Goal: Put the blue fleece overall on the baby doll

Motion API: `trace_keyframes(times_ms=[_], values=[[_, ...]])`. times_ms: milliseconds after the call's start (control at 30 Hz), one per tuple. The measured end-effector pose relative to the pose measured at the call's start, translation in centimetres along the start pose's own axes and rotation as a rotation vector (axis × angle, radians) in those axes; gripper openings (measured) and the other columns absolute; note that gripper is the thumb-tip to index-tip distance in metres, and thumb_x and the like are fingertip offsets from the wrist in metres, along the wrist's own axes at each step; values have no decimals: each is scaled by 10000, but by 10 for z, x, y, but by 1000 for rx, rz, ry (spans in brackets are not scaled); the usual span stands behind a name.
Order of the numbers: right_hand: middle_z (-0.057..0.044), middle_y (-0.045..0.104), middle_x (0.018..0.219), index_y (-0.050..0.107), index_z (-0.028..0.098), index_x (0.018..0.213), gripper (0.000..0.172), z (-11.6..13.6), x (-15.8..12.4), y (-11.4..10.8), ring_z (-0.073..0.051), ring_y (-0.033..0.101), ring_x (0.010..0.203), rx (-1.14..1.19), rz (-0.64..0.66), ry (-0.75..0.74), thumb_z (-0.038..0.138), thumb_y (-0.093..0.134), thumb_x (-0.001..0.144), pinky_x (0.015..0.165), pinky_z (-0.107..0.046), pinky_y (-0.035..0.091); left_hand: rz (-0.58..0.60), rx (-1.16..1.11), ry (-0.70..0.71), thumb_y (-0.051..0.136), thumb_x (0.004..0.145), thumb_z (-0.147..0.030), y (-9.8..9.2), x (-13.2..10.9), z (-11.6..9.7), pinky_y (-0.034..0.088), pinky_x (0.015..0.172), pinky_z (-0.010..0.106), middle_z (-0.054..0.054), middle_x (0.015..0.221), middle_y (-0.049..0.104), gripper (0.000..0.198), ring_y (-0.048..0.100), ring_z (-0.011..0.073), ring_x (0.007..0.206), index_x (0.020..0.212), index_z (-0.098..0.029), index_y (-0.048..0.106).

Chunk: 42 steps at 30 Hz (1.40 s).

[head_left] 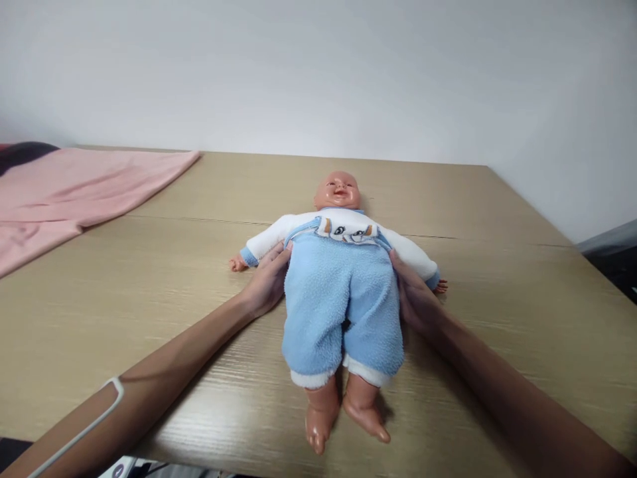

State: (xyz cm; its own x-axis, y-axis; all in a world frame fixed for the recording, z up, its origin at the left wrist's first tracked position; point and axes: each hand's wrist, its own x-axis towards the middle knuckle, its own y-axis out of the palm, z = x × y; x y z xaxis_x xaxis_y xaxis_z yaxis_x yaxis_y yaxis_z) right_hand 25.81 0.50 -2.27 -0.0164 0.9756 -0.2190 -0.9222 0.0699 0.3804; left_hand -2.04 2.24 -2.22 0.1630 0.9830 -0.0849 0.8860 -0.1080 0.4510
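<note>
A baby doll point(342, 292) in a blue fleece romper with white sleeves lies face up on the wooden table point(149, 279), head toward the wall and bare feet toward me. My left hand point(266, 282) presses against the doll's side under its arm, fingers curled round the torso. On the opposite flank my right hand point(415, 295) does the same, fingers partly hidden behind the romper. Both hands clasp the doll's body between them.
A pink cloth point(64, 192) is spread over the table's far left corner, with something dark behind it. A white cable point(84, 425) runs along my left forearm. The table's right edge drops off beside a dark object point(617, 255).
</note>
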Motion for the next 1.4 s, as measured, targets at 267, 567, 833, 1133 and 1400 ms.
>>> trace_keyframes(times_ms=[267, 567, 833, 1133, 1400], values=[[-66, 878, 1301, 800, 319, 1295, 541, 6, 2, -9, -398, 742, 1412, -26, 56, 83, 748, 750, 968, 1177, -613, 638, -54, -38, 51, 922, 906, -588, -2, 7, 0, 597, 949, 382, 33, 1137, 780, 480, 721, 277, 1139, 1161, -271, 668], [-41, 857, 1334, 778, 349, 1231, 460, 8, -2, -4, -378, 680, 1477, -72, -34, -108, 701, 793, 935, 1217, -579, 605, 29, 217, 138, 802, 974, -655, -10, 8, 5, 518, 1015, 357, 27, 1135, 713, 464, 640, 248, 1106, 1166, -259, 655], [-58, 870, 1267, 799, 314, 1135, 314, 12, -3, -9, -400, 717, 1403, -115, 73, -34, 520, 656, 946, 1166, -603, 614, 19, 935, 325, 556, 987, -384, -26, 1, -5, 413, 1122, 519, 80, 1003, 684, 163, 565, 361, 1107, 903, -252, 603], [-43, 849, 1342, 810, 335, 1133, 326, 3, 2, -4, -363, 641, 1520, -90, 89, -144, 570, 857, 912, 1288, -551, 553, -33, 318, 63, 764, 951, -468, -21, 2, -1, 537, 994, 377, 35, 1118, 790, 295, 680, 276, 1093, 1129, -233, 761], [-44, 860, 1286, 784, 317, 1035, 315, 5, 1, -5, -383, 670, 1473, -98, 41, -134, 588, 858, 893, 1223, -571, 597, -16, 126, 4, 895, 894, -476, -13, 3, 3, 533, 908, 320, 30, 1079, 777, 384, 675, 235, 1047, 1168, -234, 776]])
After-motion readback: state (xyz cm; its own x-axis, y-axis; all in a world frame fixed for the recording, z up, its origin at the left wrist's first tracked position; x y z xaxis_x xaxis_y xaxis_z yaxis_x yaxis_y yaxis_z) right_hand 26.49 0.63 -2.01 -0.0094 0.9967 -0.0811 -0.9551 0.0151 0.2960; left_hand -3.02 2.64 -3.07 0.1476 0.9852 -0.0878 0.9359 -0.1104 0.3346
